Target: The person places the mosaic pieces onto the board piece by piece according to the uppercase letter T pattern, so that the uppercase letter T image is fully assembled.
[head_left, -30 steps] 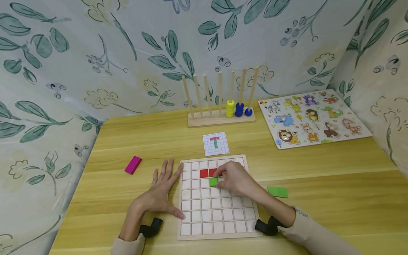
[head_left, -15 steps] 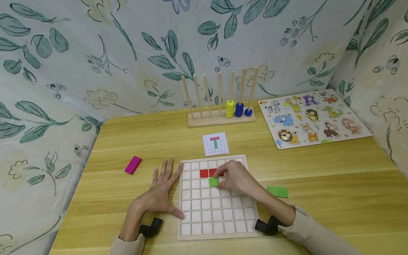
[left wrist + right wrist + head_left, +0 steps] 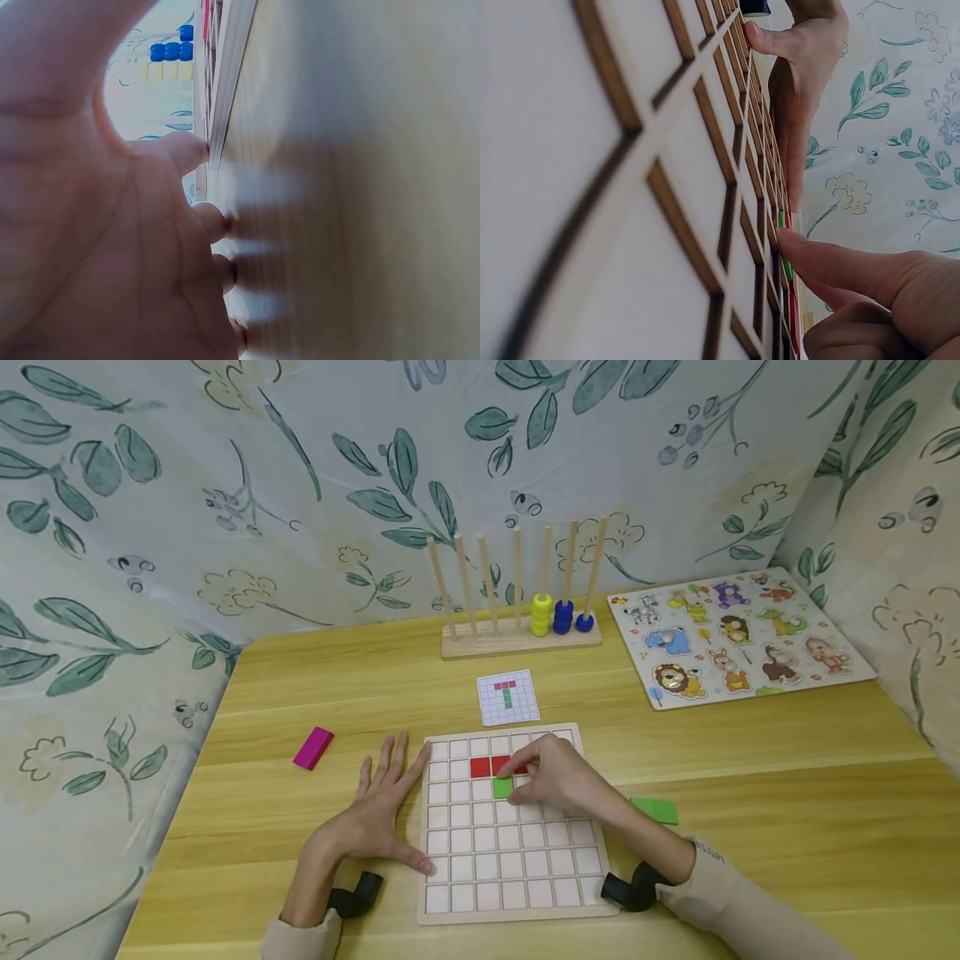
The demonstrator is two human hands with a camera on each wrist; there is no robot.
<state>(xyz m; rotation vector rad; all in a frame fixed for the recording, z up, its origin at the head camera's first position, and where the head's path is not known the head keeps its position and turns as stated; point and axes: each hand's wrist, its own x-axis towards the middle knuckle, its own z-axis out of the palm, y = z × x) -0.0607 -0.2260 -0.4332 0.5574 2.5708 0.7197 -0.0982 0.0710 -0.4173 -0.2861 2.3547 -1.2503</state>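
Note:
The wooden grid board (image 3: 517,916) lies flat on the table. My left hand (image 3: 382,822) is spread at its left side, thumb and index fingertip at the frame and the other fingers on the tabletop. A row of red square tiles (image 3: 480,767) sits in the board's upper cells, its right end partly covered by my right hand (image 3: 558,781). Just below the row, a green square tile (image 3: 502,788) lies at a cell; my right index finger and thumb pinch it at its far and near edges. In the right wrist view the thumb touches close by the green tile (image 3: 786,259).
More green tiles (image 3: 654,811) lie right of the board, a magenta block (image 3: 313,748) to its left. Behind it are a pattern card (image 3: 508,698) with a red and green T, a peg stand (image 3: 487,645) with yellow and blue beads, and an animal puzzle board (image 3: 750,647).
My right hand and forearm have shifted very slightly, with the fingers staying at the green tile. The left hand keeps its place.

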